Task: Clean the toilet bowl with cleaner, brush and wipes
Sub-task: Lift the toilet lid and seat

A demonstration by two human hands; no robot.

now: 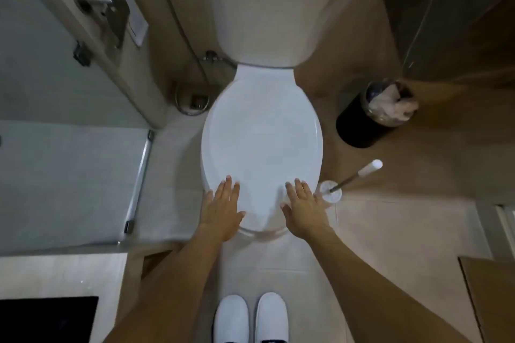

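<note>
Two flat hands, left hand (223, 210) and right hand (303, 207), lie fingers straight over the near edge of the closed toilet lid (262, 130). Toilet brush (359, 174) stands in its white holder (330, 193) just right. Black bin (359, 122) holds crumpled paper (390, 105).

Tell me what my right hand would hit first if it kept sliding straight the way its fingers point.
Nothing but the closed toilet lid under the right hand at first; farther along, probably the cistern.
</note>
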